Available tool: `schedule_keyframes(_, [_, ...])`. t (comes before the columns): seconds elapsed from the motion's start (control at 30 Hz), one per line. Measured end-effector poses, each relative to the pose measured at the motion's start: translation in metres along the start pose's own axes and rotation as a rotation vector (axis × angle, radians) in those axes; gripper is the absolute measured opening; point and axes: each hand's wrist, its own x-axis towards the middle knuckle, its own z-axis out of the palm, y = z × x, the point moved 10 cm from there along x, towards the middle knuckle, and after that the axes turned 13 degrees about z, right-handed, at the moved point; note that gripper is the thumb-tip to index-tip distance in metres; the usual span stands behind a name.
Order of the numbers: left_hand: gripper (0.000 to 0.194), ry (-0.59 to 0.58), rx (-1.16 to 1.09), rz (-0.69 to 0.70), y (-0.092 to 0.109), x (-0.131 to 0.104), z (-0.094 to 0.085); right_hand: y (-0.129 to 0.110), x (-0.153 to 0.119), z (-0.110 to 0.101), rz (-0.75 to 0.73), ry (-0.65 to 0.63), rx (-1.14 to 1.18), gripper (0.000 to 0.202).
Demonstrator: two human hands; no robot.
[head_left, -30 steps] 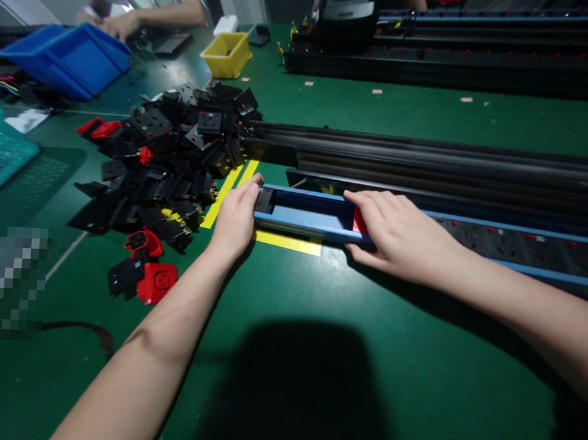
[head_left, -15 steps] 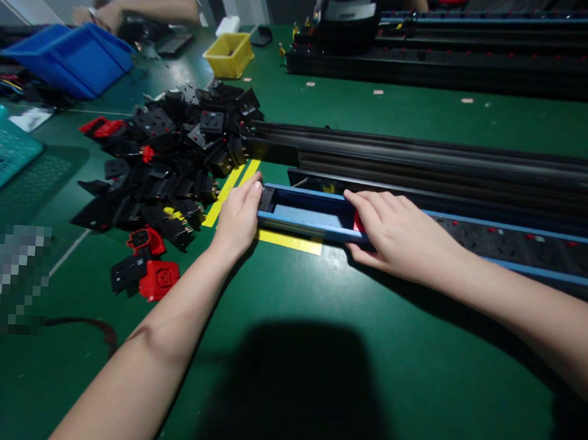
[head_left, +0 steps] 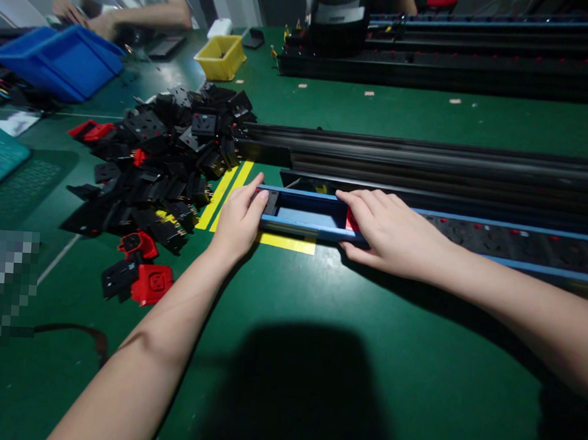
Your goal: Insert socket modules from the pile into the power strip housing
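A long power strip housing with blue edges lies across the green table. My left hand is closed around its left end, thumb over a black socket module sitting inside. Further along, my right hand grips the same housing, fingers over the far edge and thumb at the near edge. A red module shows partly beside its fingers. Between the two modules is an open stretch of channel with a light blue floor. Black socket modules fill the housing to the right of my right hand.
A heap of black socket modules lies left, with red sockets near it. Black rails run behind the housing. A yellow bin, blue bin and teal basket stand around. Another person's arm is at back left.
The black module at the left end has slid right with my left hand, so the gap before the red module is narrower. My right hand keeps its grip. The view has shifted slightly.
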Motion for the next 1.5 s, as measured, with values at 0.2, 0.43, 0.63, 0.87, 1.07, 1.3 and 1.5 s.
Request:
schedule_keyframes(0.2, [0.044,0.054,0.002,-0.040,0.002,-0.001,-0.002,0.000,0.000,0.001,0.005,-0.013,0.018,0.076])
schedule_keyframes(0.43, [0.030,0.130,-0.110,-0.119,-0.006,-0.007,-0.005,0.002,0.001,0.003,0.007,-0.028,0.020,0.075])
schedule_keyframes(0.63, [0.024,0.112,0.011,0.003,0.019,-0.002,-0.011,0.001,0.000,0.002,0.004,-0.021,0.030,0.075])
schedule_keyframes(0.87, [0.025,-0.005,0.426,0.360,0.076,-0.007,0.001,0.000,-0.001,0.000,-0.004,-0.007,0.028,0.073])
schedule_keyframes(1.07, [0.040,-0.136,0.522,0.602,0.106,-0.016,0.025,-0.001,0.000,-0.001,-0.007,0.001,0.017,0.072])
schedule_keyframes(1.3, [0.058,-0.177,0.522,0.777,0.120,-0.019,0.038,0.000,-0.001,-0.001,0.001,0.007,0.009,0.074])
schedule_keyframes(1.5, [0.057,-0.291,0.547,0.767,0.118,-0.018,0.047,0.000,-0.001,-0.001,-0.004,0.019,0.011,0.073])
